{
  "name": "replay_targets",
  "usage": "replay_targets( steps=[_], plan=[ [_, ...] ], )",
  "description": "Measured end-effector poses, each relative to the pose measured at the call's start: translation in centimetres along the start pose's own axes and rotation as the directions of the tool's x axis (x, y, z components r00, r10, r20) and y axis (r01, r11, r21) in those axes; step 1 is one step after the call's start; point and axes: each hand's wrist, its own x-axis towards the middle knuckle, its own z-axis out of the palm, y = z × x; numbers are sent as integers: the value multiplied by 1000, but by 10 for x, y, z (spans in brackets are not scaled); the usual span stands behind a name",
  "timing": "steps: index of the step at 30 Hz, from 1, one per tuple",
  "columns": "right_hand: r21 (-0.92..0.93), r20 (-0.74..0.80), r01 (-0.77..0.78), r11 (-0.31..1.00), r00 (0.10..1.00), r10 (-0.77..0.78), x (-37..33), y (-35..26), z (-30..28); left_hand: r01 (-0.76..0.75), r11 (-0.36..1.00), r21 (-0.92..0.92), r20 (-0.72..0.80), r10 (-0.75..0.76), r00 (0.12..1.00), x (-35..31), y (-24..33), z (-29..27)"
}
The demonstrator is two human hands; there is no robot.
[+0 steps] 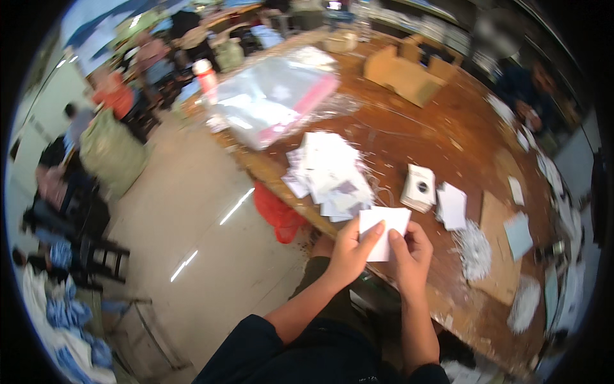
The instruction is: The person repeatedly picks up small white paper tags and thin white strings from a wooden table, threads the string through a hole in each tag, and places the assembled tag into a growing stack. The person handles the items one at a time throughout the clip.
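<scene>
white card (391, 218) partly covered, orange-shirted person (115, 95) blurred

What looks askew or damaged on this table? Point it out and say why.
The white paper pile, beyond and left of the held white card, lies loose and splayed, unlike the neater stack to its right. The wooden tabletop looks worn, with pale scuffs.

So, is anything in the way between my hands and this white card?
Nothing visible: your left hand and right hand both grip the white card directly. The paper pile lies beyond it on the table, not between.
</scene>
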Motion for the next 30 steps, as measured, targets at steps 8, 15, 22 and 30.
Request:
replay_targets(
  steps=[8,15,22,30],
  plan=[
    [61,-60,-87,994,994,90,-3,-5,-19,34,999,-12,49,-33,998,1,-5,20],
    [194,-113,-83,978,988,107,0,-3,-18,-58,998,6,-16,58,998,2,-4,26],
    [398,-176,-52,916,976,132,-1,4,-15,-6,1000,-29,6,7,1000,0,-5,23],
    [285,-166,-92,954,976,144,-2,1,-18,-28,999,22,19,28,999,0,-5,25]
  ],
)
